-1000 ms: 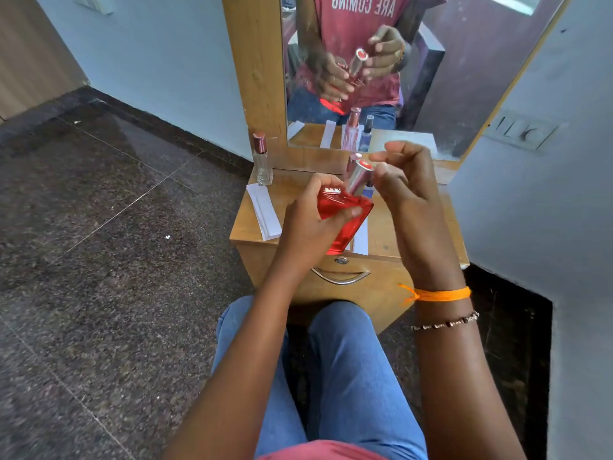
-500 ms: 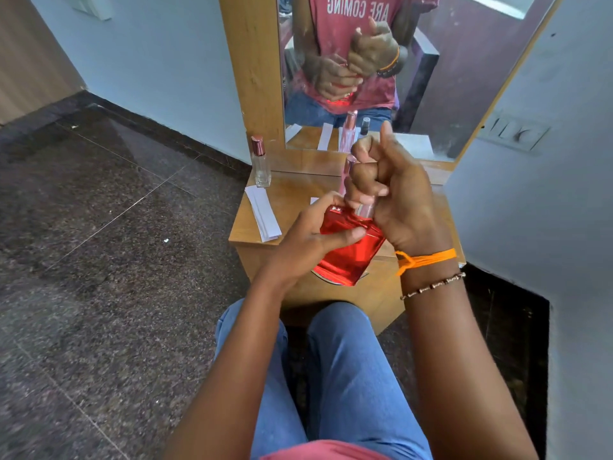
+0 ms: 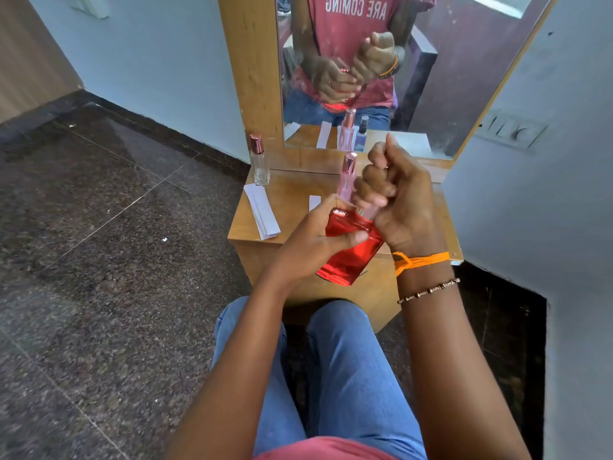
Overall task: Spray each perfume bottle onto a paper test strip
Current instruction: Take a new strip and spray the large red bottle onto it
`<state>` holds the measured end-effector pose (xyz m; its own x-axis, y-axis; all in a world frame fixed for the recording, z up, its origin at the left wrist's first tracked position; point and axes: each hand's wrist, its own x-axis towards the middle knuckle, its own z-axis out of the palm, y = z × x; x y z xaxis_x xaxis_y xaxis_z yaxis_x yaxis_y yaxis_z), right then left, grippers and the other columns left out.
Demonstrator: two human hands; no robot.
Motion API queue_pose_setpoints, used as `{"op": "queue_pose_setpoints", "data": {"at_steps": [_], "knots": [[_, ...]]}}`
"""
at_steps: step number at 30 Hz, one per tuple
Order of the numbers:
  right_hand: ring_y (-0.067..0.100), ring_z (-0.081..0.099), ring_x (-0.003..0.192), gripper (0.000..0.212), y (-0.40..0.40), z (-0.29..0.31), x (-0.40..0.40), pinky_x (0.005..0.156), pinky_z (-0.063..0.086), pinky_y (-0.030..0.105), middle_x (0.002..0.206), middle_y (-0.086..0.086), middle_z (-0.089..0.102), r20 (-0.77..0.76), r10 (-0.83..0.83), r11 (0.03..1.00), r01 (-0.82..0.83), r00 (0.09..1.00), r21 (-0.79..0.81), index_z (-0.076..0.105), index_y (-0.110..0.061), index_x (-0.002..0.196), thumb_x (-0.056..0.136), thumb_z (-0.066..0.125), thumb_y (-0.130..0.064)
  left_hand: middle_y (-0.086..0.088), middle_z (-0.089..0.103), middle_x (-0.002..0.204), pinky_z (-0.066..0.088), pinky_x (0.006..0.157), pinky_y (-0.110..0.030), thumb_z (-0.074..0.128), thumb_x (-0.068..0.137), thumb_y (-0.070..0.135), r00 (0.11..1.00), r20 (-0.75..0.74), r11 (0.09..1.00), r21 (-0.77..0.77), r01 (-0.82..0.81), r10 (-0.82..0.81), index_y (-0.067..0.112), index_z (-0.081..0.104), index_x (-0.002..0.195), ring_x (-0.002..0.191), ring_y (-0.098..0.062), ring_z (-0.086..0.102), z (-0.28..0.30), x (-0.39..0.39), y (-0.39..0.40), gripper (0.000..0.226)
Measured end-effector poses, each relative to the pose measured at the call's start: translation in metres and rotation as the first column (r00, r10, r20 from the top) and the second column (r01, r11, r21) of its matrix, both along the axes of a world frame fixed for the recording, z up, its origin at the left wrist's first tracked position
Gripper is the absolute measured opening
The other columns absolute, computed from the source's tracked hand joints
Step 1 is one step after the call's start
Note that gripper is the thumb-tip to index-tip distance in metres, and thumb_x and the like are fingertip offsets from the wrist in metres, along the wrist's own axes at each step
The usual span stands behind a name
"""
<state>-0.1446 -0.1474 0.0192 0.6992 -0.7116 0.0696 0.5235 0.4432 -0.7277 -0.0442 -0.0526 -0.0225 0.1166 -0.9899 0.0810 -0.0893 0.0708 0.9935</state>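
A flat red perfume bottle (image 3: 348, 257) is held tilted over the front edge of the small wooden dressing table (image 3: 292, 194). My left hand (image 3: 315, 240) grips its body from the left, thumb across the face. Over its top, my right hand (image 3: 401, 200) is closed in a fist, hiding the cap. Just behind my hands a slim pink bottle (image 3: 347, 177) stands upright on the table. At the back left corner is a clear bottle (image 3: 259, 164) with a rose cap. A stack of white paper strips (image 3: 262, 210) lies at the left, and a single strip (image 3: 314, 202) peeks out behind my left hand.
A mirror (image 3: 431, 78) in a wooden frame rises behind the table and reflects my hands and the bottles. A pale wall with a switch plate (image 3: 510, 131) closes in on the right. Dark stone floor lies to the left, and my knees sit below the table.
The red bottle has come down and closer to me. My right hand went from fingertips on the exposed cap to a fist wrapped over it.
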Motion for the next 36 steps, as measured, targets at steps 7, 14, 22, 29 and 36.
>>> {"op": "queue_pose_setpoints", "data": {"at_steps": [7, 14, 22, 29, 36], "knots": [[0.013, 0.036, 0.051, 0.013, -0.025, 0.0, -0.028, 0.054, 0.038, 0.024, 0.052, -0.003, 0.037, -0.084, -0.179, 0.969, 0.161, 0.98, -0.188, 0.049, -0.014, 0.079, 0.083, 0.04, -0.006, 0.003, 0.062, 0.088, 0.05, 0.073, -0.021, 0.069, 0.08, 0.013, 0.989, -0.144, 0.997, 0.078, -0.009, 0.021, 0.021, 0.053, 0.095, 0.079, -0.005, 0.062, -0.019, -0.001, 0.002, 0.024], [0.019, 0.053, 0.091, 0.046, -0.027, -0.068, -0.042, 0.066, 0.049, 0.021, 0.103, 0.003, 0.055, -0.466, -0.674, 0.665, 0.194, 0.573, -0.721, 0.046, -0.023, 0.097, 0.075, 0.049, 0.017, 0.002, 0.065, 0.099, 0.048, 0.093, -0.037, 0.066, 0.078, 0.023, 0.975, -0.183, 0.99, 0.085, -0.108, 0.122, 0.026, 0.053, 0.101, 0.096, -0.013, 0.061, -0.025, 0.008, 0.002, 0.027], [0.022, 0.05, 0.113, 0.049, -0.022, -0.096, -0.042, 0.087, 0.045, 0.018, 0.119, 0.005, 0.05, -0.465, -0.797, 0.53, 0.076, 0.387, -0.845, 0.05, -0.012, 0.118, 0.075, 0.063, 0.009, -0.002, 0.065, 0.103, 0.051, 0.091, -0.035, 0.066, 0.082, 0.014, 0.956, -0.236, 0.984, 0.025, -0.176, 0.177, 0.02, 0.055, 0.106, 0.099, -0.014, 0.062, -0.024, 0.005, -0.002, 0.027], [0.013, 0.053, 0.111, 0.041, 0.01, -0.067, -0.035, 0.095, 0.047, 0.028, 0.117, -0.002, 0.053, -0.283, -0.728, 0.506, 0.211, 0.624, -0.837, 0.047, -0.018, 0.12, 0.084, 0.062, -0.032, 0.001, 0.063, 0.105, 0.047, 0.097, -0.041, 0.057, 0.089, 0.011, 0.953, -0.261, 0.988, 0.009, -0.155, 0.151, 0.023, 0.052, 0.109, 0.105, -0.016, 0.059, -0.023, 0.005, -0.005, 0.023], [0.01, 0.058, 0.114, 0.074, 0.02, -0.067, -0.026, 0.091, 0.051, 0.023, 0.13, 0.004, 0.052, -0.433, -0.355, 0.662, -0.104, 0.829, -0.742, 0.034, -0.032, 0.133, 0.075, 0.075, -0.011, -0.004, 0.06, 0.114, 0.05, 0.095, -0.037, 0.053, 0.092, 0.016, 0.918, -0.388, 0.997, 0.035, -0.076, 0.083, 0.016, 0.045, 0.121, 0.108, -0.017, 0.059, -0.02, 0.006, -0.006, 0.03]]}}
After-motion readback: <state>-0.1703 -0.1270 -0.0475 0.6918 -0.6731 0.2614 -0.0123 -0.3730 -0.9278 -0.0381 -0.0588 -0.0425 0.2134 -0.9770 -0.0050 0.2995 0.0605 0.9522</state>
